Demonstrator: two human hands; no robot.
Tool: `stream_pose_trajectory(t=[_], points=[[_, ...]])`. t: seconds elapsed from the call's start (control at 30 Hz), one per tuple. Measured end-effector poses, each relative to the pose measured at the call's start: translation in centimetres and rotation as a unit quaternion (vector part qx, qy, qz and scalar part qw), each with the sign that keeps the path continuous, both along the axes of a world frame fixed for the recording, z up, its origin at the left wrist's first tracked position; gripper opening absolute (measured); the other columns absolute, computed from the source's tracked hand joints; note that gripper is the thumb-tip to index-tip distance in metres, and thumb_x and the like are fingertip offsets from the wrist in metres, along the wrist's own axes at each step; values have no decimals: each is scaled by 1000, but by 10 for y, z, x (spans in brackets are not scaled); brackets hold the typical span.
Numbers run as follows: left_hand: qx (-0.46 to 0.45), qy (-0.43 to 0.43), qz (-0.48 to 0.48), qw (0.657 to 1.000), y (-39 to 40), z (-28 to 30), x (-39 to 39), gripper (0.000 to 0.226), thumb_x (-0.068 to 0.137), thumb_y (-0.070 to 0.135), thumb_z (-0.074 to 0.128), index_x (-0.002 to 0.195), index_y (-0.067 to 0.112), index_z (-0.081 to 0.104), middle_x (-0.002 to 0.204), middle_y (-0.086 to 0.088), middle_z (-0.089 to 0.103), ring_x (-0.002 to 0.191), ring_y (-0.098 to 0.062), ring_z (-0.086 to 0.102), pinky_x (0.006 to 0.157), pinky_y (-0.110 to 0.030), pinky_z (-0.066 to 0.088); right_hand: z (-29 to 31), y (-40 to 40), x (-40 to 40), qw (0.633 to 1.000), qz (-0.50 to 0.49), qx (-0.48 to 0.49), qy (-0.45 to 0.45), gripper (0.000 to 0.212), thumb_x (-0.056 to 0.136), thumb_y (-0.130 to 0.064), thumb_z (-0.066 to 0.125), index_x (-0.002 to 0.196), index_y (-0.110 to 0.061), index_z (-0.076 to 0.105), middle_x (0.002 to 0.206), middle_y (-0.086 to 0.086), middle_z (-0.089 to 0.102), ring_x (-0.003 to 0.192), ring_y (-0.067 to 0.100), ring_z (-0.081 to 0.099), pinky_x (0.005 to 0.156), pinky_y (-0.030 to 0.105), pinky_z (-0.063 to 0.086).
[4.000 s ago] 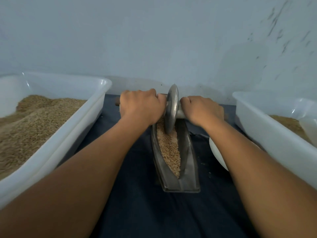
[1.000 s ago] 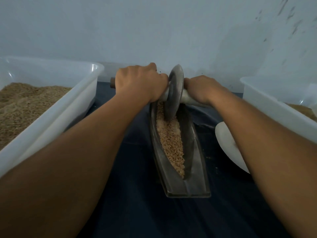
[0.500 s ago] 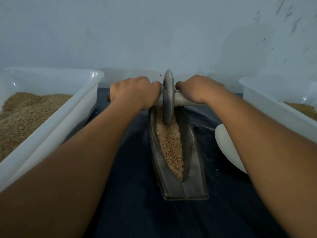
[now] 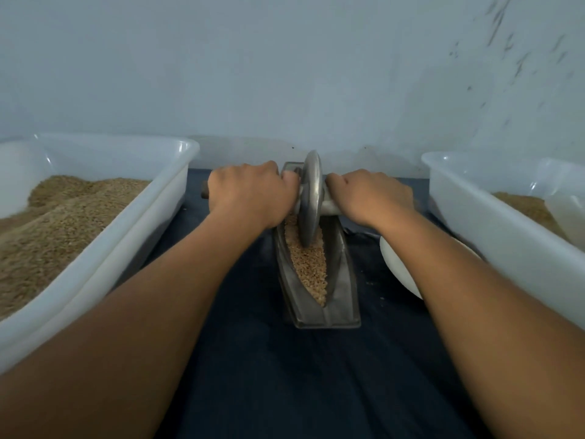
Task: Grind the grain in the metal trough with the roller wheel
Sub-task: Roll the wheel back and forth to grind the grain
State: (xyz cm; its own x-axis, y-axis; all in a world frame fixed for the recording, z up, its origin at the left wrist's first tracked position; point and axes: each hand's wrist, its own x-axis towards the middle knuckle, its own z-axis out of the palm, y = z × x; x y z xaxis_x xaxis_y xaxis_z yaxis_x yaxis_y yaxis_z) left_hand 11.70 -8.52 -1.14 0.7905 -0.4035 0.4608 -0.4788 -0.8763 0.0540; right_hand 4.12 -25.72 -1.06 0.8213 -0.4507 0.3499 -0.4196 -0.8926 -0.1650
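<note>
Nearest you the metal trough (image 4: 343, 307) lies lengthwise on the dark cloth (image 4: 285, 375), its grain (image 4: 311, 264) coarse and whole-looking at the near tip; you seem mid-grind; farther on, your left hand (image 4: 250, 193) and right hand (image 4: 368, 194) curl tight round the axle, either side of the roller wheel (image 4: 310, 198) standing in the grain; next, roll it toward you, pressing evenly

Left hand (image 4: 253, 194), right hand (image 4: 368, 194): curled, arms outstretched.

Dim bluish light, soft focus, wide-angle bending at edges
</note>
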Motion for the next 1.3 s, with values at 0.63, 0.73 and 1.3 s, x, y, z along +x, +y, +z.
stream_pose_trajectory(t=[0.63,0.73,1.3], points=[[14,-119,-28,992,32,-2,-63,47,99,51,13,85,22,47,53,0,46,46,-18,41,54,-33,26,-8,29,-66,999,32,-31,-20,51,100,-41,13,69,-22,50,69,6,57,65,28,54,60,34,41],[12,-111,-34,993,34,-1,-67,48,100,51,13,84,21,47,55,0,48,47,-18,41,58,-35,31,-7,33,-74,999,27,-34,-20,51,101,-42,13,68,-24,47,69,5,58,65,27,53,61,34,42],[-35,-142,-82,986,53,-6,-83,52,97,53,4,76,25,43,57,6,50,49,-16,37,69,-38,37,-16,50,-97,970,37,-131,-203,52,100,-39,26,52,-23,37,42,-8,31,40,5,28,51,23,9]])
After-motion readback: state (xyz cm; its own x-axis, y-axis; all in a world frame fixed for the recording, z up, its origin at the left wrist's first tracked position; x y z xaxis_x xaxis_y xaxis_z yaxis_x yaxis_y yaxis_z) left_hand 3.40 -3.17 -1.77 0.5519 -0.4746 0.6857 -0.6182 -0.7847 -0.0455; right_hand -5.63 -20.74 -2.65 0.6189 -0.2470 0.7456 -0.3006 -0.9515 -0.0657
